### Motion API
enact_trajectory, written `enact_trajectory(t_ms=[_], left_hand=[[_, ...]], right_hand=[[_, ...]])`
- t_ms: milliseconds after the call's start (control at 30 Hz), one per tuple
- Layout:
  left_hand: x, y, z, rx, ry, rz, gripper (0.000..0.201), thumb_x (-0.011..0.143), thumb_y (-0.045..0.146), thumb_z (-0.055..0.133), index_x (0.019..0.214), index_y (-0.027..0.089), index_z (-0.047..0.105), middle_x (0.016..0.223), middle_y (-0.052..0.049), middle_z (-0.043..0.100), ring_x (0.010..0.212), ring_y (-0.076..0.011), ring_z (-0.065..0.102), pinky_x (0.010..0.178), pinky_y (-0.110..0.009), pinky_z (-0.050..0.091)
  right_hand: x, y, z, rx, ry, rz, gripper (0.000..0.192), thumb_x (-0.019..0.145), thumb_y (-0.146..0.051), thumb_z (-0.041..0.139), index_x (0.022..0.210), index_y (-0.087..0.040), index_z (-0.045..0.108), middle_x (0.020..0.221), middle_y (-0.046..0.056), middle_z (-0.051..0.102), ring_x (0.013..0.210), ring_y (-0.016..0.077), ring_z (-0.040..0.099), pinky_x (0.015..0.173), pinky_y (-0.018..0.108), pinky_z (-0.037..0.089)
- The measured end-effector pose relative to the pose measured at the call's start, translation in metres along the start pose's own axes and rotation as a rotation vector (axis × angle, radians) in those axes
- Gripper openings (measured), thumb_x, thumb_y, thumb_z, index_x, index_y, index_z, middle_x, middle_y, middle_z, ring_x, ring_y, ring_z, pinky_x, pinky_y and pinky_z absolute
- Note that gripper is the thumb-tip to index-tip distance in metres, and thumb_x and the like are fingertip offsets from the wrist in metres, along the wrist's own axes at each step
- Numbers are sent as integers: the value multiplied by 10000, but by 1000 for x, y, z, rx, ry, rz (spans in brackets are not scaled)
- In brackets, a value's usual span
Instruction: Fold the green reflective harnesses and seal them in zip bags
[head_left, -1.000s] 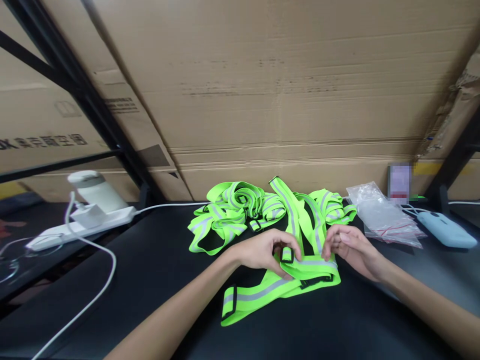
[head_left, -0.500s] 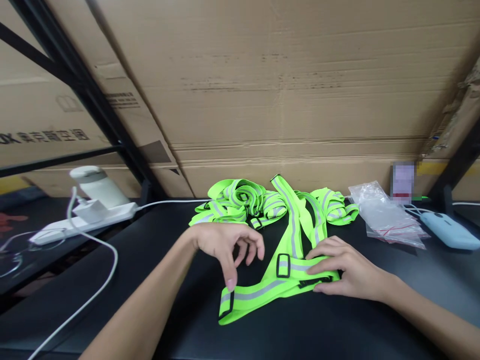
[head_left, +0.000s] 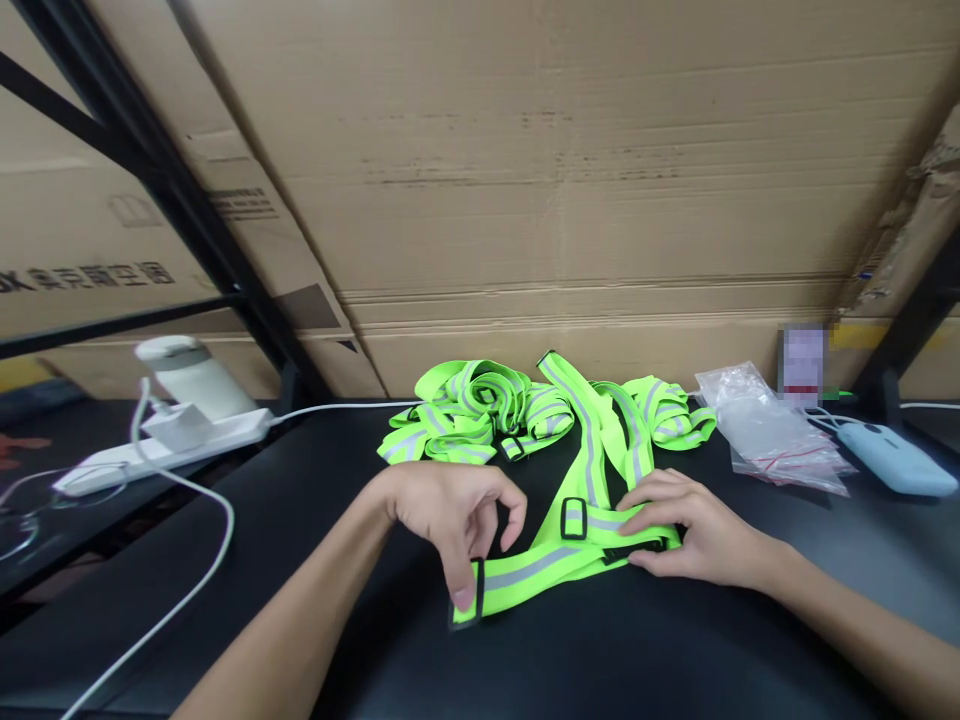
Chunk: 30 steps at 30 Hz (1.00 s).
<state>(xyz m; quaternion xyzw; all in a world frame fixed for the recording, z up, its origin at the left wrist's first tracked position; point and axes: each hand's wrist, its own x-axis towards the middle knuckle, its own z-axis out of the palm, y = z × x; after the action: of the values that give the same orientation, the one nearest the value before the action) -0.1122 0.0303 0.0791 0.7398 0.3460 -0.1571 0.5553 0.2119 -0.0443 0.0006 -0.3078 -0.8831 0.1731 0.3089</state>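
A neon-green reflective strap (head_left: 529, 572) with a grey stripe lies across the black table, part of a belt-and-shoulder harness. At its left end my left hand (head_left: 457, 515) pinches the strap beside a black slider buckle (head_left: 480, 590), thumb on top; the index finger is bent and the other fingertips are partly hidden. My right hand (head_left: 694, 530) grips the folded right end, thumb below and fingers above, partly covering a black clip (head_left: 622, 550). Between the hands sits another black slider (head_left: 574, 518). Two shoulder straps (head_left: 589, 440) run from there toward the back.
Rolled green straps (head_left: 480, 395) lie behind my hands, with another roll (head_left: 667, 415) on the right. Clear plastic bags (head_left: 772, 430) and a light-blue device (head_left: 896, 460) are further right. A power strip (head_left: 225, 430), white bottle (head_left: 199, 375) and cable (head_left: 217, 560) stand left. Cardboard (head_left: 562, 200) backs the table.
My left hand has closed on the strap's left end, which has shifted slightly right and up and looks flatter. My right hand keeps its hold in nearly the same place.
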Motion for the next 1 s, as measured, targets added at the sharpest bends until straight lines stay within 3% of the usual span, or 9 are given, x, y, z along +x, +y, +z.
enact_trajectory(t_ms=[167, 333, 400, 500, 600, 700, 800, 933, 1000], left_hand=[[-1, -4, -9, -150, 191, 519, 382, 611, 297, 935, 824, 164, 646, 759, 9, 628, 689, -108, 544, 655, -204, 439], [28, 3, 2, -431, 474, 746, 317, 754, 373, 872, 870, 146, 683, 763, 3, 641, 655, -84, 554, 626, -185, 429], [43, 9, 13, -461, 486, 765, 313, 787, 399, 845, 923, 144, 724, 845, -30, 695, 746, -114, 619, 712, -218, 478], [60, 17, 30, -412, 372, 755, 389, 807, 370, 828, 1128, 166, 743, 1082, -93, 740, 996, -205, 669, 945, -344, 495], [67, 21, 39, -327, 266, 755, 509, 817, 342, 813, 1283, 178, 690, 1222, -130, 713, 1145, -264, 641, 1050, -422, 451], [69, 20, 40, -256, 292, 711, 541, 843, 355, 785, 1334, 172, 653, 1225, -143, 700, 1074, -245, 653, 978, -395, 496], [68, 18, 38, -211, 347, 644, 539, 847, 363, 779, 1334, 173, 645, 1155, -125, 698, 828, -155, 626, 791, -303, 521], [66, 21, 38, -175, 370, 632, 483, 852, 347, 771, 1295, 190, 661, 1100, -85, 681, 696, -91, 527, 672, -235, 462], [66, 23, 39, -153, 361, 631, 458, 857, 332, 763, 1284, 198, 666, 1064, -69, 682, 683, -84, 507, 663, -225, 449]], right_hand=[[0, -2, 3, 16, 3, -28, 127, 872, -231, 737, 984, -258, 789, 1076, 31, 778, 940, 213, 684, 875, 396, 471], [3, -8, 7, 6, -39, -17, 149, 909, -276, 723, 1045, -267, 785, 1114, 37, 778, 974, 214, 683, 913, 391, 474], [4, -13, 8, 6, -65, -26, 173, 925, -281, 709, 1083, -266, 777, 1128, 41, 776, 1007, 216, 684, 957, 396, 466], [6, -20, 9, 12, -80, -17, 228, 911, -294, 717, 1131, -266, 771, 1123, 47, 775, 1067, 233, 676, 1000, 404, 458], [6, -25, 10, 39, -57, 10, 248, 882, -248, 706, 1116, -258, 788, 1137, 51, 768, 1115, 245, 661, 1012, 391, 468], [4, -25, 10, 119, -2, 39, 273, 887, -167, 636, 1094, -238, 798, 971, 27, 792, 971, 196, 694, 960, 334, 505], [3, -22, 8, 191, 36, 31, 286, 902, -141, 609, 1102, -236, 790, 885, 6, 785, 916, 169, 698, 945, 309, 517], [4, -18, 1, 90, 120, -57, 156, 874, -162, 681, 966, -236, 783, 867, 14, 761, 902, 195, 697, 1132, 448, 390], [5, -17, -4, 6, 214, -93, 63, 857, -191, 713, 800, -217, 718, 774, 15, 711, 793, 192, 670, 1071, 479, 434]])
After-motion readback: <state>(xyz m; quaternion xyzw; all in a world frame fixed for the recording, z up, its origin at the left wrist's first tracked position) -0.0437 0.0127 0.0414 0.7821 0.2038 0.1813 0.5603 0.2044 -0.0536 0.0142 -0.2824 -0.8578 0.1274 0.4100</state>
